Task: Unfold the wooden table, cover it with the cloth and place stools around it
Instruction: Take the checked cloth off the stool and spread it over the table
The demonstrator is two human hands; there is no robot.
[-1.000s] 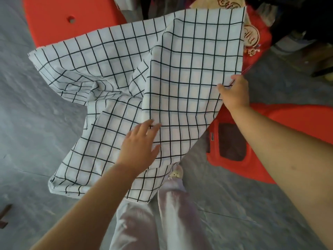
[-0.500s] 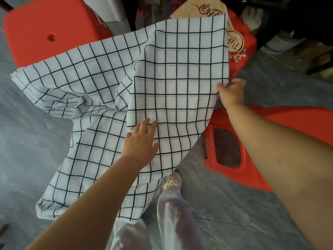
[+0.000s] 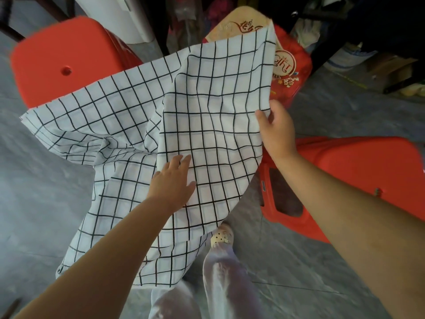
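Right hand (image 3: pixel 277 132) pinched the cloth (image 3: pixel 207 125) edge; left hand (image 3: pixel 173 183) lay flat, open. Cloth looked light, limp; I'd grip corners.

We find red ornamental script on the wooden table (image 3: pixel 243 24) top and a gold emblem on the red item (image 3: pixel 292 65) beside it; neither is legible.

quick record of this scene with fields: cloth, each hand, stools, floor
cloth: white checked cloth, rumpled, hanging in folds, not spread flat
left hand: left hand open, palm flat on the cloth
right hand: right hand gripping the cloth's right edge
stools: red stool upper left; red stool at right
floor: grey floor
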